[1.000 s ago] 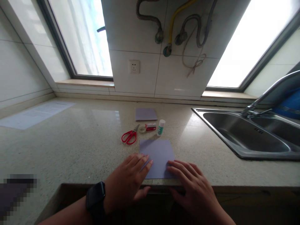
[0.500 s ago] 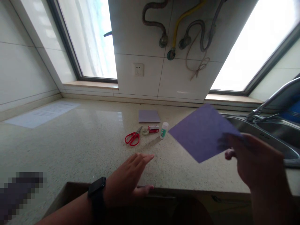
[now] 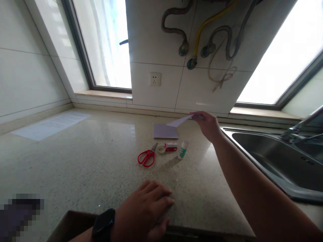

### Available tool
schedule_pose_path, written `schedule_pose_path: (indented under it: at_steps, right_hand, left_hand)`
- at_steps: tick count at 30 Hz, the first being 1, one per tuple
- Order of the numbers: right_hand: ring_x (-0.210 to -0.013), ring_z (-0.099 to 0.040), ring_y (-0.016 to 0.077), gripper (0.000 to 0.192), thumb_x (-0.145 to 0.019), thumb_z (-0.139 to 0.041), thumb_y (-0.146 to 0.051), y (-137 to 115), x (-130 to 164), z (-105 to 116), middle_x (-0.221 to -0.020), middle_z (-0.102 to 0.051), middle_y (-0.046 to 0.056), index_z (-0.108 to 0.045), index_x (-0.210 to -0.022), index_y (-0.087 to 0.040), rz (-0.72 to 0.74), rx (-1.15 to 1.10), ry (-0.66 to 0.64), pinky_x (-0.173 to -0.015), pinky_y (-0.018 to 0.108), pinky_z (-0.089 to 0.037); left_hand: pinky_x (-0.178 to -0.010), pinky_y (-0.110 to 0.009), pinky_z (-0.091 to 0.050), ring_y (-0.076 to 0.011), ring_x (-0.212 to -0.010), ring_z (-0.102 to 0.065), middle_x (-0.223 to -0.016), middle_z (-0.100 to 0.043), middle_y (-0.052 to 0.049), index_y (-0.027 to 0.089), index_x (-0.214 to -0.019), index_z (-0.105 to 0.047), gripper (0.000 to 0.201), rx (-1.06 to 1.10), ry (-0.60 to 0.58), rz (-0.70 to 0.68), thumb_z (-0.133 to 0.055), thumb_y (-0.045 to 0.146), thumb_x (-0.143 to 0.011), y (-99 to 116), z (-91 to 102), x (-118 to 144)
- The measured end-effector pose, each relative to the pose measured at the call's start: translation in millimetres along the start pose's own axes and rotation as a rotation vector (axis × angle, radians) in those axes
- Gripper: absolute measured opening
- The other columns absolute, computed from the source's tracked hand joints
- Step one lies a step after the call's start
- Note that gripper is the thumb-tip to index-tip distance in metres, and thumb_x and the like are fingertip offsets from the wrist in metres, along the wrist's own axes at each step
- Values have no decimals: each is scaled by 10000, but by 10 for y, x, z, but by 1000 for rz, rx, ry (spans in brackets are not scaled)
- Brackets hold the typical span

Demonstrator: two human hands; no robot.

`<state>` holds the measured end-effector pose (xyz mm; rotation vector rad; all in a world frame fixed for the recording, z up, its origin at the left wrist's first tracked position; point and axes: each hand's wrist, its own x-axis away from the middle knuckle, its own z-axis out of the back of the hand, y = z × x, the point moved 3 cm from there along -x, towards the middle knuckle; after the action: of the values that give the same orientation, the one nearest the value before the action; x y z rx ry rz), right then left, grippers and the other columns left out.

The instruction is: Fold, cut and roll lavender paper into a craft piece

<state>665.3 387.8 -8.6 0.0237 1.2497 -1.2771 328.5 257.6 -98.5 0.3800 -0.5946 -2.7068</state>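
My right hand reaches out to the back of the counter, gripping a thin pale purple sheet of paper by its right end. The sheet is tilted and seen almost edge-on, over the back right part of a stack of purple paper. Near the counter's front edge, my left hand holds nothing, its fingers loosely bent. Beyond it lie red-handled scissors, a small roll of tape and a red-and-white little box. A glue stick with a white cap stands beside the box.
A printed white sheet lies at the back left of the speckled counter. On the right is a steel sink with a faucet. Hoses and a socket are on the tiled wall behind.
My right hand has carried the purple sheet left and back, from near the sink to above the paper stack. My left hand has drawn slightly nearer, its fingers more bent. The view has shifted a little.
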Motion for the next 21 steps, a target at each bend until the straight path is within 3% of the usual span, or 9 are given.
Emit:
schedule_pose_path:
  at_steps: [4, 10, 15, 18, 21]
  right_hand:
    - [-937, -702, 203, 343, -922, -596, -369, 354, -34, -385, -1036, -764, 114, -730, -1121, -123, -26, -56, -60, -881, 384, -543]
    - [-1067, -707, 240, 192, -859, -654, -299, 763, 257, -733, -1221, -728, 113, -772, -971, -197, -39, -85, -342, -956, 397, -552]
    - [-1308, -567, 274, 162, -862, -671, -285, 958, 359, -908, -1413, -613, 98, -793, -961, -246, -11, -54, -498, -1152, 459, -384]
    - [-1308, -564, 277, 194, -871, -687, -358, 1025, 352, -1029, -1388, -634, 90, -790, -1006, -264, -17, -65, -584, -1162, 466, -362]
    - [-1294, -571, 274, 278, -853, -713, -446, 1049, 356, -1112, -1352, -658, 96, -779, -1055, -267, -43, -112, -621, -1157, 450, -359]
  left_hand:
    - [-1032, -411, -464, -247, -1181, -570, -1317, -642, -16, 267, -1220, -608, 358, -55, -25, -21, -702, 319, -878, -62, -56, -23]
    - [-949, -366, -487, -219, -1097, -614, -1268, -679, -10, 253, -1215, -598, 267, -207, 101, -143, -642, 301, -956, -150, -157, -31]
    - [-933, -355, -487, -199, -1064, -631, -1223, -698, -5, 242, -1185, -609, 183, -233, 158, -178, -544, 251, -1014, -191, -195, -57]
    - [-922, -346, -503, -194, -1045, -639, -1207, -706, 3, 260, -1160, -630, 168, -204, 138, -157, -568, 267, -1004, -178, -176, -65]
    - [-928, -322, -517, -197, -1073, -628, -1187, -708, 15, 283, -1091, -662, 174, -115, 91, -104, -690, 326, -925, -93, -23, -91]
